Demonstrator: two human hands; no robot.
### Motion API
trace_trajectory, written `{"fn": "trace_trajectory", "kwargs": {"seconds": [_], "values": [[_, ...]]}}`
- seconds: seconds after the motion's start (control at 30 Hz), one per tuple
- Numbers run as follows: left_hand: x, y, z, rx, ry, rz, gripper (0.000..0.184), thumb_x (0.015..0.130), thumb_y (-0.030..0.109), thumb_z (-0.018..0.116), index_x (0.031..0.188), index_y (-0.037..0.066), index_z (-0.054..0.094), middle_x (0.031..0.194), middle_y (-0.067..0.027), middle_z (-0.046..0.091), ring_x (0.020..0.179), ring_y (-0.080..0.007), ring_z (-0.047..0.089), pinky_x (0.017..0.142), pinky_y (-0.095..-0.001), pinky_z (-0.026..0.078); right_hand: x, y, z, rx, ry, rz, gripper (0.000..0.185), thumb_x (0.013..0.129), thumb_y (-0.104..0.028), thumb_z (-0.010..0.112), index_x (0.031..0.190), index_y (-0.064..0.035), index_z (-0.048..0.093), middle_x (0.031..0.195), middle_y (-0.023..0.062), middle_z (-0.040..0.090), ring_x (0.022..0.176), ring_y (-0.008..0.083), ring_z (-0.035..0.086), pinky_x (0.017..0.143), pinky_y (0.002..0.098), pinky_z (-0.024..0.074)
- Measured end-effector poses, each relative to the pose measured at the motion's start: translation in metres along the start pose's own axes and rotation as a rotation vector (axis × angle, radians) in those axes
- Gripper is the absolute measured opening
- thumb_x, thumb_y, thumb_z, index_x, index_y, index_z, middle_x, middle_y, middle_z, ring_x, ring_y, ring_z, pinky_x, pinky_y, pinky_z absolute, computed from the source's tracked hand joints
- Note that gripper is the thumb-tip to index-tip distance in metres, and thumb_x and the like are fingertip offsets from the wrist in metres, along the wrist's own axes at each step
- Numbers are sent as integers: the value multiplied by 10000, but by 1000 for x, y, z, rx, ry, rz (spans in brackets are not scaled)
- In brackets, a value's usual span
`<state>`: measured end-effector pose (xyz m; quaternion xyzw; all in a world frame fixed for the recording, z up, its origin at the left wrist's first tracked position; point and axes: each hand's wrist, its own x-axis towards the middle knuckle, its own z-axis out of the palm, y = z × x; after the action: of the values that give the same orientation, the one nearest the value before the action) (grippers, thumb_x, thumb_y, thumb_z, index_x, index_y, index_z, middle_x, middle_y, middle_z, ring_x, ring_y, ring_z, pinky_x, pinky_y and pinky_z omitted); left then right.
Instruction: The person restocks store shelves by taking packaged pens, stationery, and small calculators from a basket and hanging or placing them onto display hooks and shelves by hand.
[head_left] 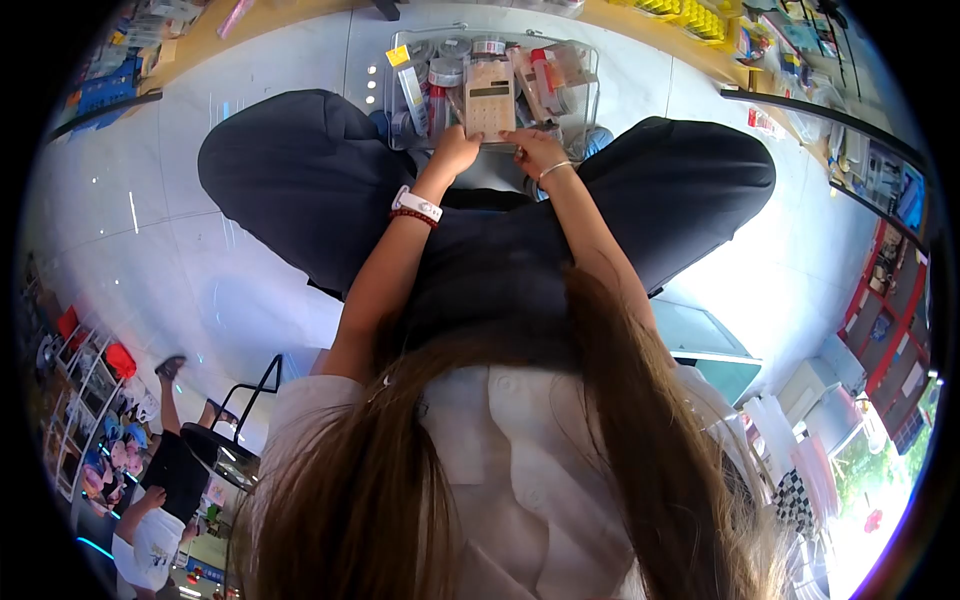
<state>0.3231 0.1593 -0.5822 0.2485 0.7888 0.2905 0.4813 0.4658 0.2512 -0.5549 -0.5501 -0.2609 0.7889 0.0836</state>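
Note:
A pale beige calculator [490, 108] with a dark display is held by its lower edge between both hands. My left hand [457, 150] is closed on its lower left corner, with a white watch [416, 206] on that wrist. At the lower right corner, my right hand [539, 150] pinches it between thumb and fingers. Beneath and behind the calculator is a clear basket [597, 100] packed with small goods. Among them are a tape-like round roll [446, 72], a red-capped tube [543, 72] and a long pack with a yellow top [408, 88].
My bent legs [290, 180] flank the basket on the pale tiled floor [160, 190]. Wooden shelving [640, 35] with goods curves along the far side. A glass-topped box [710, 345] stands at right. Another person [165, 490] is at lower left near a black chair [225, 450].

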Motion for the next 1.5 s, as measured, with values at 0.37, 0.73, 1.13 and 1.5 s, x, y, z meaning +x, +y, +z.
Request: {"fn": "trace_trajectory", "kwargs": {"seconds": [0.37,0.73,1.13,1.5], "values": [[-13,18,-3,-35,68,54,258,837,194,565,920,-51,558,749,-98,607,626,-155,563,578,-304,448,-1,-2,0,-26,-44,6,226,726,-27,702,905,-68,571,794,35,617,593,100,492,530,243,382],[-31,41,-16,-154,16,94,266,816,159,573,978,-50,543,817,-101,612,697,-153,568,631,-300,453,3,2,-3,-65,-65,-8,241,734,-15,683,933,-78,563,838,40,639,592,90,480,531,239,372],[-29,38,-14,-168,25,79,254,799,126,570,982,-48,539,833,-99,613,701,-146,568,631,-291,453,0,0,-1,-71,-54,2,226,736,-11,678,911,-90,560,834,38,638,594,89,474,534,239,371],[-20,27,-10,-108,34,57,251,800,120,581,990,-39,539,852,-89,617,726,-143,577,643,-282,455,2,0,-1,-61,-53,9,228,737,-4,676,913,-84,557,824,47,636,576,93,468,522,235,365]]}}
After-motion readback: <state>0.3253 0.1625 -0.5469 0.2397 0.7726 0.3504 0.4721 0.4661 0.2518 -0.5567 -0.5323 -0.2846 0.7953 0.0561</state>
